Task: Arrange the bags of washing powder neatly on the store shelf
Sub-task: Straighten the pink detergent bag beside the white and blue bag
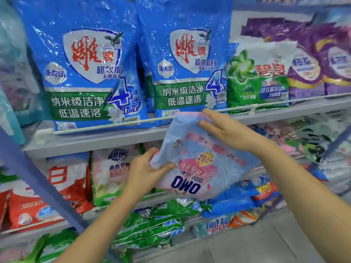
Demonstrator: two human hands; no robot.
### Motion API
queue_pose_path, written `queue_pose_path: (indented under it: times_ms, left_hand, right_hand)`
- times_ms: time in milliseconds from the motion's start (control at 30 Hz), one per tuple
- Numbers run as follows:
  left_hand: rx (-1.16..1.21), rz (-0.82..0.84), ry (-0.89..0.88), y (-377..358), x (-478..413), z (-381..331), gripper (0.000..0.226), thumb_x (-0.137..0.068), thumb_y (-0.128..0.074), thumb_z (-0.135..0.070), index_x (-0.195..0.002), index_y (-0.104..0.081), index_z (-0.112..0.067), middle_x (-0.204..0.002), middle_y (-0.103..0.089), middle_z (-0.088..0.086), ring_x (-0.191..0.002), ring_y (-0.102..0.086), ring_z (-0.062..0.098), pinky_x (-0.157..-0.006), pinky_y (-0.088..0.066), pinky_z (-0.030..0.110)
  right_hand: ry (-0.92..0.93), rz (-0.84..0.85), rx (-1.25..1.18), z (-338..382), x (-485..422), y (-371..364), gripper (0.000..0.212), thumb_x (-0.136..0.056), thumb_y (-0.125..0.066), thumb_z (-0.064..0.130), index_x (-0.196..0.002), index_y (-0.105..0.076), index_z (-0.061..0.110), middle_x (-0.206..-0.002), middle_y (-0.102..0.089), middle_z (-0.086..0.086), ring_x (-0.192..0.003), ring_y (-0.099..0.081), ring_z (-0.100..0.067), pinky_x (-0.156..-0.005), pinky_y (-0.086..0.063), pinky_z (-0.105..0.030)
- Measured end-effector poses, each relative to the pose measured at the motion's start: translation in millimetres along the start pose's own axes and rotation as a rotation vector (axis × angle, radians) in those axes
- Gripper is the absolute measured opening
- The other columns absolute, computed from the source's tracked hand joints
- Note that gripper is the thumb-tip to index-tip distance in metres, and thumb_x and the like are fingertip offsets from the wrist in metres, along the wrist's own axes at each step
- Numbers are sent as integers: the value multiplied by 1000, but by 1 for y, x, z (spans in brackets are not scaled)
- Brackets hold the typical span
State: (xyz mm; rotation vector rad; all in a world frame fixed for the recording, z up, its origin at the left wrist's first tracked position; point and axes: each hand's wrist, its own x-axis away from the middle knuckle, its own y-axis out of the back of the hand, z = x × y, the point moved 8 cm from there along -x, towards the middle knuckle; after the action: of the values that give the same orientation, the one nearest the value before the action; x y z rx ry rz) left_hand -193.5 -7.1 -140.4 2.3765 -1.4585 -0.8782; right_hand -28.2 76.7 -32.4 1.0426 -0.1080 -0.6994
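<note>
A pale blue and pink OMO washing powder bag (201, 164) hangs upside down in front of the shelves, held in both hands. My left hand (147, 168) pinches its left edge. My right hand (226, 130) grips its upper end, just below the front rail of the upper shelf (106, 138). On that shelf stand two big blue bags, one at the left (85, 69) and one at the middle (184, 61), then a green and white bag (258, 76) and purple bags (319, 61).
The middle shelf holds a red and white bag (66, 179) and a pink and green bag (110, 175) behind my left hand. Lower down lie green bags (155, 224), blue bags (233, 200) and orange ones (245, 217). A blue upright post (38, 179) slants across the left.
</note>
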Motion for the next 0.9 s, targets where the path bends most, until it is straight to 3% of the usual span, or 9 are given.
queue_pose_path:
  times_ms: [67, 133, 300, 467, 533, 667, 767, 833, 900]
  left_hand:
    - [80, 14, 28, -8, -4, -12, 40, -62, -55, -66, -78, -62, -30, -77, -71, 3, -71, -65, 24, -64, -52, 48]
    - [150, 52, 45, -19, -6, -26, 39, -65, -49, -66, -72, -61, -29, -70, -69, -3, -63, -62, 18, -60, -50, 42]
    - [253, 139, 20, -45, -11, -71, 54, -65, -46, -67, -64, -58, -15, -62, -66, -5, -55, -54, 6, -56, -42, 28]
    - [324, 221, -153, -68, -23, -126, 51, -63, -55, -65, -106, -56, -38, -104, -65, -26, -95, -62, -5, -81, -50, 27]
    - [294, 69, -257, -71, -22, -136, 67, -67, -57, -59, -127, -44, -32, -126, -50, -28, -117, -47, -8, -95, -39, 16]
    - [646, -120, -143, -121, 1, -127, 57, -64, -63, -44, -118, -43, -44, -116, -51, -29, -110, -51, -4, -92, -40, 12]
    - [729, 168, 110, -217, 10, -142, 47, -75, -67, -44, -115, -43, -39, -112, -57, -16, -94, -59, -6, -81, -47, 11]
    - [804, 410, 191, -281, 13, -180, 54, -78, -50, -69, -117, -48, -33, -114, -60, -15, -95, -60, -8, -89, -47, 15]
    - [935, 522, 259, -329, 13, -224, 47, -90, -31, -60, -108, -57, -25, -98, -68, -14, -86, -65, -4, -87, -51, 19]
  right_hand:
    - [-5, -45, 21, -2, 6, 18, 42, -97, -38, 31, -101, -55, -8, -81, -56, -16, -76, -54, -15, -70, -40, -32]
    - [-24, -125, 90, -5, 12, 36, 38, -97, -40, 28, -77, -53, -1, -57, -39, 1, -54, -36, -6, -55, -30, -21]
    - [-75, -341, 322, -5, 38, 83, 37, -92, -36, 41, -59, -36, 24, -49, -33, 7, -50, -37, -11, -54, -29, -36]
    - [-47, -559, 185, -13, 83, 145, 38, -92, -38, 39, -57, -35, 24, -49, -28, 8, -48, -36, -5, -49, -21, -24]
    - [-75, -653, 136, -21, 104, 174, 36, -92, -39, 40, -58, -40, 27, -49, -33, 8, -49, -35, -5, -49, -22, -23]
    - [-110, -864, 50, -45, 154, 234, 37, -93, -39, 32, -57, -38, 23, -50, -37, 13, -48, -31, 1, -48, -22, -19]
    - [-120, -917, 74, -64, 184, 272, 57, -92, -41, 45, -63, -45, -4, -57, -39, 10, -55, -34, -2, -50, -27, -24]
    - [-146, -924, 105, -76, 202, 293, 60, -93, -41, 43, -67, -45, -11, -60, -40, 0, -57, -35, -5, -50, -28, -25]
    - [-183, -958, 128, -91, 227, 317, 53, -97, -41, 32, -65, -46, -9, -59, -43, -3, -51, -33, -1, -48, -27, -20]
